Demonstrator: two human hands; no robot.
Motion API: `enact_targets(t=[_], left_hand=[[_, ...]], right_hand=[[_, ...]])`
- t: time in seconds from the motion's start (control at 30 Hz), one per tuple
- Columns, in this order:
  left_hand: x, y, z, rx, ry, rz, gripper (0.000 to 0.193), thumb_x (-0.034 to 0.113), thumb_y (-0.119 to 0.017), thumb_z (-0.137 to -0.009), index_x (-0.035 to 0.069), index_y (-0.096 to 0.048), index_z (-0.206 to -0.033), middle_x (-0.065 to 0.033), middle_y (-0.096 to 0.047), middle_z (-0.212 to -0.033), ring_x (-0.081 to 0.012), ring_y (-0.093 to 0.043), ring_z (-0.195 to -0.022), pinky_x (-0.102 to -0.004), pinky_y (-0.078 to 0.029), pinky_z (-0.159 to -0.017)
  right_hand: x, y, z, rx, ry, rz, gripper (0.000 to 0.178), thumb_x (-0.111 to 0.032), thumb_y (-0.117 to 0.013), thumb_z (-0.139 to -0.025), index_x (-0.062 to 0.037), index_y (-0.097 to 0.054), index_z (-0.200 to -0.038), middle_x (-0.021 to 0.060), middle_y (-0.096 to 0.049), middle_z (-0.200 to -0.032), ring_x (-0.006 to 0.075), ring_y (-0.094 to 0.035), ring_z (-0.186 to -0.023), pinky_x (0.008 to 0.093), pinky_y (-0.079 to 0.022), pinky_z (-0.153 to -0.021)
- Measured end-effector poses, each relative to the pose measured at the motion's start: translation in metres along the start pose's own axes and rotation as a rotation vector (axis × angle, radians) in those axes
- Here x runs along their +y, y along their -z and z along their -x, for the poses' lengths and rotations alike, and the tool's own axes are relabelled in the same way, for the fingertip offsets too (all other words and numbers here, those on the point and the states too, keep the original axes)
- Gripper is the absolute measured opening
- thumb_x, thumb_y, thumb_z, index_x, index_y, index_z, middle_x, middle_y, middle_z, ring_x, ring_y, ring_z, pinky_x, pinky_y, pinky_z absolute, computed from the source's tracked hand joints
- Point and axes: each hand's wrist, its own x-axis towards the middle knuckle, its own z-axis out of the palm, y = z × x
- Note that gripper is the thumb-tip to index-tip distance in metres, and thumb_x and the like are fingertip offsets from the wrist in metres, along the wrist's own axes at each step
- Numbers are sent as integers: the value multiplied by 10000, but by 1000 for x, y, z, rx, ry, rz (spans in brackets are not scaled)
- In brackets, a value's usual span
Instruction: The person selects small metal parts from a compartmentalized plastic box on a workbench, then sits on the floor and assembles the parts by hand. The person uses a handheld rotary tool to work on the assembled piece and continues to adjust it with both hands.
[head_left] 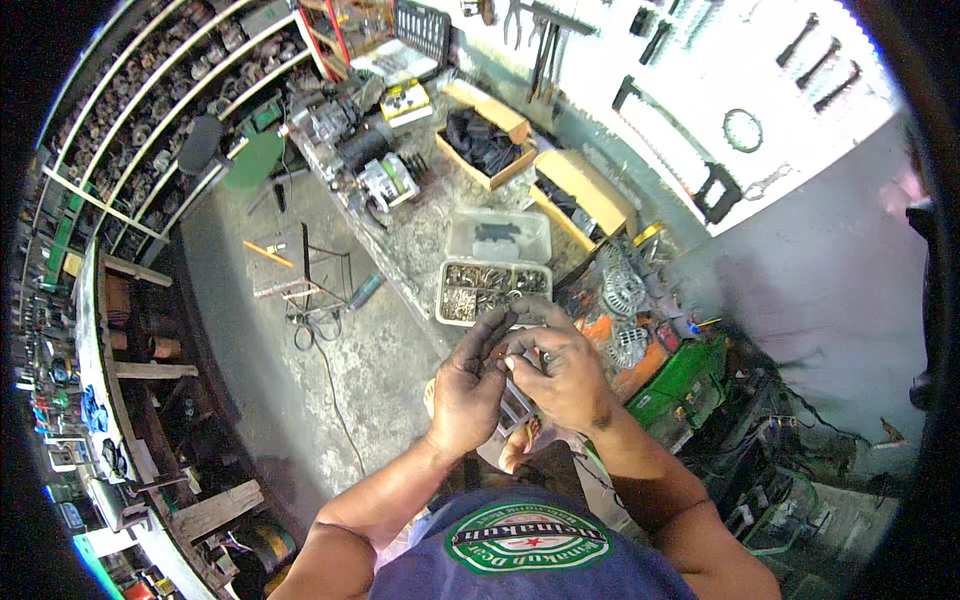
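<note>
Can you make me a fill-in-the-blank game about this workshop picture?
1. The person's bare left hand and bare right hand are held close ____.
2. The grimy grey workbench carries ____ open brown cardboard boxes.
3. The translucent plastic compartment box holds small shiny parts made of ____.

Missing words: together; two; metal.

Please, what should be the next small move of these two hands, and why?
Perhaps turn the left hand slightly outward, with the right hand steady: the two meet closely, mostly hiding whatever lies between them, so a clearer look may help.
</note>
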Motion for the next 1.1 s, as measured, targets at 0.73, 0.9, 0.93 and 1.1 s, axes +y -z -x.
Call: enact_targets(t=[0.73,0.9,0.93,1.1], left_hand=[[58,-66,92,-183,253,663,717,-117,-552,-1027,-76,-286,-1691,-252,-540,-1630,-285,-607,-1439,-383,-523,-1190],[53,-59,99,-245,218,576,676,-98,-557,-1041,-75,-327,-1676,-243,-558,-1611,-278,-624,-1413,-386,-526,-1185],[52,-57,100,-256,214,578,668,-95,-556,-1043,-76,-335,-1672,-242,-562,-1607,-278,-624,-1413,-389,-523,-1189],[50,-48,109,-185,208,605,677,-49,-593,-1032,-71,-368,-1670,-222,-608,-1568,-292,-648,-1379,-414,-527,-1180]], right_hand=[[-68,51,125,210,-17,70,149,-53,-799,-924,-33,-815,-1071,159,-718,-1362,319,-678,-1305,413,-520,-1126],[-75,43,136,199,71,161,239,-100,-802,-932,-157,-840,-1161,171,-702,-1393,364,-678,-1317,457,-551,-1115],[-75,40,136,203,67,174,249,-100,-802,-931,-170,-843,-1166,168,-693,-1410,366,-678,-1316,463,-556,-1110],[-71,29,136,163,90,178,271,-94,-818,-922,-139,-831,-1189,169,-671,-1438,381,-685,-1300,458,-568,-1092]])
